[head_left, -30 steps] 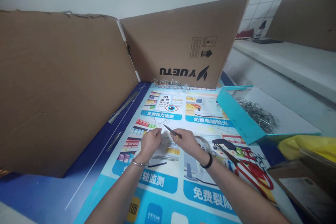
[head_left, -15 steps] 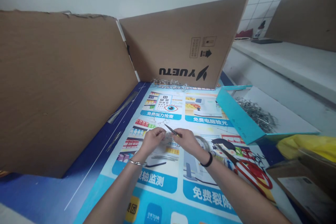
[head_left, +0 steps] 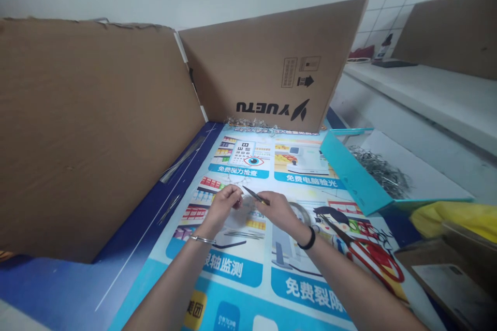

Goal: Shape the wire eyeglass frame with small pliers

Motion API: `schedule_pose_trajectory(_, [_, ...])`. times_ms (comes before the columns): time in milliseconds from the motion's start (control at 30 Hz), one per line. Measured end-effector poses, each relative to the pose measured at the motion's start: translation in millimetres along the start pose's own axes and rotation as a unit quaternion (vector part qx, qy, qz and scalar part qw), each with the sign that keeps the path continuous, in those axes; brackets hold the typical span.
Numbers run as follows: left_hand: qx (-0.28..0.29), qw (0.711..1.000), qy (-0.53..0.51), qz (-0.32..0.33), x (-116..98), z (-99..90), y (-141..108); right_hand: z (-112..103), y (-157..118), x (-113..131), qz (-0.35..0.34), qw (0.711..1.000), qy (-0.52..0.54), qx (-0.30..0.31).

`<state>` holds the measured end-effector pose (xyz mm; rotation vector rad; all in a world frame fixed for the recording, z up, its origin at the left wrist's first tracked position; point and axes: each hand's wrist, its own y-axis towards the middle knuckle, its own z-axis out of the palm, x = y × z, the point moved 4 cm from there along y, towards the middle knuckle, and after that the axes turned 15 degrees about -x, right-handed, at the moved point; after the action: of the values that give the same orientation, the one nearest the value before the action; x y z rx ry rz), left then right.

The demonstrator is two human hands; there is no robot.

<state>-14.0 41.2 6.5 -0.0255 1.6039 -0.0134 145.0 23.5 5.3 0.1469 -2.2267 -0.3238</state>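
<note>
My left hand (head_left: pixel 224 207) is closed, thumb and fingertips pinched together; whatever they hold is too small to make out. In my right hand (head_left: pixel 277 211) is a slim dark pointed tool (head_left: pixel 253 194), its tip directed up and left towards the left fingertips, a small gap apart. Several thin straight wires (head_left: pixel 244 234) lie on the printed sheet (head_left: pixel 248 282) below the hands. Beside my right wrist, a coil of wire (head_left: pixel 302 212) is partly covered by the hand. Fine twisted wire pieces (head_left: pixel 236 180) lie just beyond my left hand.
Cardboard panels (head_left: pixel 267 67) stand at the back and left. A teal box (head_left: pixel 351 176) at right holds a tangle of silvery wire pieces (head_left: pixel 382 168). Red-handled scissors (head_left: pixel 375 258) lie near my right forearm, by a brown package (head_left: pixel 442 269). Shiny bits (head_left: pixel 248 123) line the back.
My left hand has shifted slightly up and left, away from the tool, and its fingers have turned a little. My right hand and the tool stay nearly in place.
</note>
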Motion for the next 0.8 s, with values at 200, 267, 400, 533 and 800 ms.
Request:
schedule_pose_trajectory(200, [-0.051, 0.99, 0.095, 0.096, -3.2, -2.7, -1.6, -4.0, 0.4, 4.2, -0.035, 0.999, 0.001, 0.03])
schedule_pose_trajectory(267, [-0.058, 0.984, 0.12, 0.117, -3.9, -5.0, -2.1, -10.2, 1.8, 3.4, -0.043, 0.998, 0.009, 0.037])
schedule_pose_trajectory(400, [-0.065, 0.976, 0.149, 0.143, -5.5, -8.8, -2.3, -22.6, 4.6, 1.3, -0.08, 0.994, 0.0, 0.071])
schedule_pose_trajectory(533, [-0.04, 0.961, 0.187, 0.202, -10.9, -6.9, -4.6, -28.9, 5.1, 0.8, -0.103, 0.99, -0.023, 0.095])
schedule_pose_trajectory(800, [-0.018, 0.921, 0.246, 0.302, -11.5, -5.4, -6.9, -30.6, 3.4, 2.9, -0.129, 0.984, -0.055, 0.113])
